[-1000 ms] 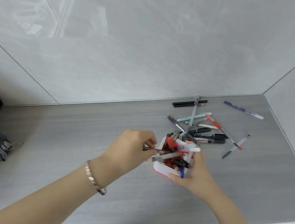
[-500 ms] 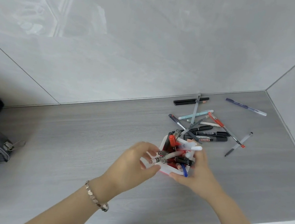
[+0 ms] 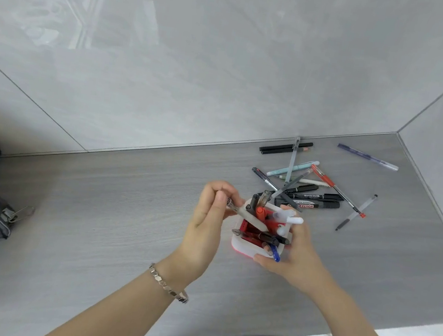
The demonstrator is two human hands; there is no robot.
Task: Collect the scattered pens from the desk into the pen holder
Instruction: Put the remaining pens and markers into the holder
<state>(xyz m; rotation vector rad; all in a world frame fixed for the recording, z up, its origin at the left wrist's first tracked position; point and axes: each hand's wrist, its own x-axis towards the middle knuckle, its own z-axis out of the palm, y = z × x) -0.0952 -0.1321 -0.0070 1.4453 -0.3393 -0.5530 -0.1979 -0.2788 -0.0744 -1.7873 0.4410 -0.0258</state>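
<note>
Head view: my left hand (image 3: 207, 217) has come up from low beside the holder (image 3: 241, 249) and now pinches the outer end of a grey pen (image 3: 247, 216) between thumb and fingertips. The pen slants across the holder's mouth, resting on the ones already inside. Half a second ago it stuck out to the left untouched, so I judge I'm tipping it upright to drop it in properly. My right hand (image 3: 297, 259) has not moved: fingers curled round the holder's right and near walls, steadying it on the table (image 3: 109, 209). The holder is crowded, pens leaning every way. The loose pens (image 3: 309, 201) just behind it lie as before, with a few strays further right, so plenty is left to collect
</note>
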